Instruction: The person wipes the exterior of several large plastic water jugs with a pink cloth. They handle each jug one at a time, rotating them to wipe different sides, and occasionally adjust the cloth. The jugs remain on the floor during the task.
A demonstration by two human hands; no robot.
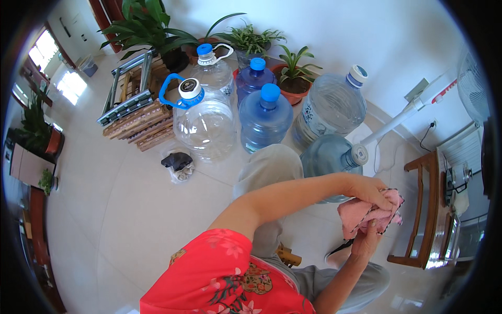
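Observation:
A pink cloth (361, 214) with a dark stitched edge is bunched between my hands on the right. My left hand (374, 189), at the end of an arm stretched across my knee, grips its upper part with bent fingers. From below, my right hand (367, 242) pinches the cloth with the thumb on top; some of its fingers are hidden. Just beyond them a bluish water jug (329, 154) lies tilted, its pale cap (359, 154) toward the right. Behind it leans a large clear jug (337, 104) with a white cap.
Upright stand a clear jug (204, 131) with a blue handle, another clear jug (214, 76), and two blue jugs (266, 123). Potted plants (297, 78) line the wall. Stacked wood (138, 125) and a dark-and-white bundle (179, 165) sit left. A fan pole (389, 125) and wooden stand (430, 209) are right.

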